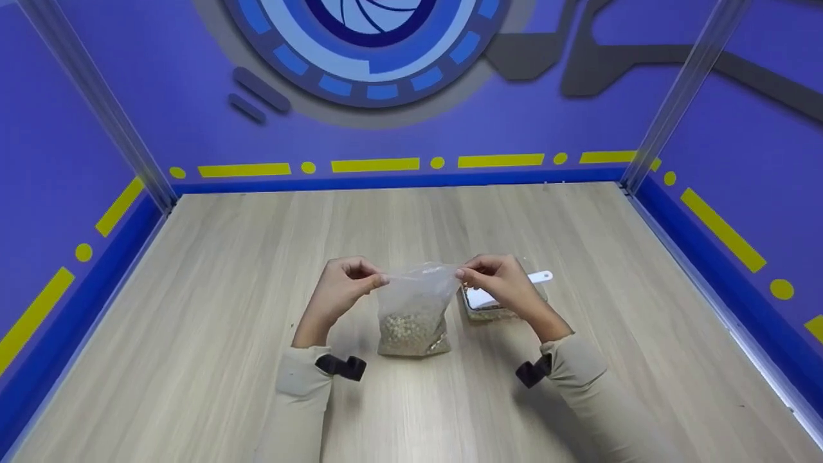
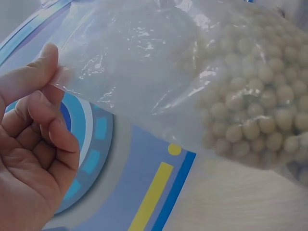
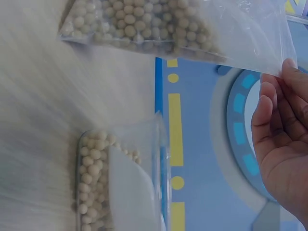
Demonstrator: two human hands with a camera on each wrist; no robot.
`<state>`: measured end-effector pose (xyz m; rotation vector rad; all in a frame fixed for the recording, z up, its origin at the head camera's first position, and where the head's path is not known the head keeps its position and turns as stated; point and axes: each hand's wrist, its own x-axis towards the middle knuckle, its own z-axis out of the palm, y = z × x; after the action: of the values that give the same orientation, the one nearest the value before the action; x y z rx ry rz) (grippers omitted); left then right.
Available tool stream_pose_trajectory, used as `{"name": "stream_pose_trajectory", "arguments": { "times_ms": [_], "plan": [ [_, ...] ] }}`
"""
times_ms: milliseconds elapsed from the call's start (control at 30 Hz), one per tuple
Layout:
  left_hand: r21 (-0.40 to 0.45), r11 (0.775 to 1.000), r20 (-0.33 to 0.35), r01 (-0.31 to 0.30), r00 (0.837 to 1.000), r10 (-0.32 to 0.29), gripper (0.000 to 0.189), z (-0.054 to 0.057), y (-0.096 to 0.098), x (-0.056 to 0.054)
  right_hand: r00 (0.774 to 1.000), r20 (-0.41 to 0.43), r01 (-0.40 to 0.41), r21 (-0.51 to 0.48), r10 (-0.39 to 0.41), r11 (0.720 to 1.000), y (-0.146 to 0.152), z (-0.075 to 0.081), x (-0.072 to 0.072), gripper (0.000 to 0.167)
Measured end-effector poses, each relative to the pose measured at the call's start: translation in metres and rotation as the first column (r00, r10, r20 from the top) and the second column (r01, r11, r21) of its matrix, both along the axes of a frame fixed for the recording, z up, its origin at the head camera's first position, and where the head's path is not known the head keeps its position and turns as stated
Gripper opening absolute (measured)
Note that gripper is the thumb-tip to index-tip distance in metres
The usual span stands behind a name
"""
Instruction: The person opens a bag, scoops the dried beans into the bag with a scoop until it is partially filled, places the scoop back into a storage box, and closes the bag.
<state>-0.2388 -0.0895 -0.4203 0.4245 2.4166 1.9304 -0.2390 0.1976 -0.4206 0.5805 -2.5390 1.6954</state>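
Observation:
A clear plastic bag (image 1: 415,315) stands upright on the table, its lower half filled with small round beige balls (image 2: 260,110). My left hand (image 1: 344,289) pinches the bag's top left corner between thumb and forefinger. At the opposite top corner, my right hand (image 1: 505,283) pinches the plastic the same way. Between the two hands the bag's top edge is stretched out wide. Behind and below the right hand, a clear box (image 1: 485,314) holds more of the beige balls (image 3: 94,178). A white scoop (image 3: 130,192) lies in that box, its handle (image 1: 541,277) sticking out to the right.
The wood-look table (image 1: 212,308) is bordered by blue panels with yellow marks (image 1: 375,165) at the back and sides. A metal post (image 1: 688,90) rises at the back right corner. Dark wrist cameras (image 1: 342,366) sit on both cuffs.

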Motion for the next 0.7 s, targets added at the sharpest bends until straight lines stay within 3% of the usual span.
{"name": "stream_pose_trajectory", "arguments": {
  "times_ms": [300,467,700],
  "plan": [
    [0.004,1.000,-0.010,-0.001,1.000,0.001,0.011,-0.0030,0.0024,-0.0025,0.996,0.085,0.006,0.013,-0.007,1.000,0.0040,-0.0037,-0.0030,0.024],
    [-0.019,1.000,-0.042,-0.023,0.999,0.023,0.012,-0.0026,0.0048,-0.0013,0.998,0.062,0.018,0.020,-0.020,1.000,0.0018,-0.0053,-0.0022,0.021],
    [-0.030,0.998,-0.069,-0.056,0.996,0.054,0.008,-0.0027,0.0070,-0.0004,1.000,-0.006,0.020,-0.049,-0.020,0.999,-0.0030,-0.0063,0.0018,0.017]
  ]
}}
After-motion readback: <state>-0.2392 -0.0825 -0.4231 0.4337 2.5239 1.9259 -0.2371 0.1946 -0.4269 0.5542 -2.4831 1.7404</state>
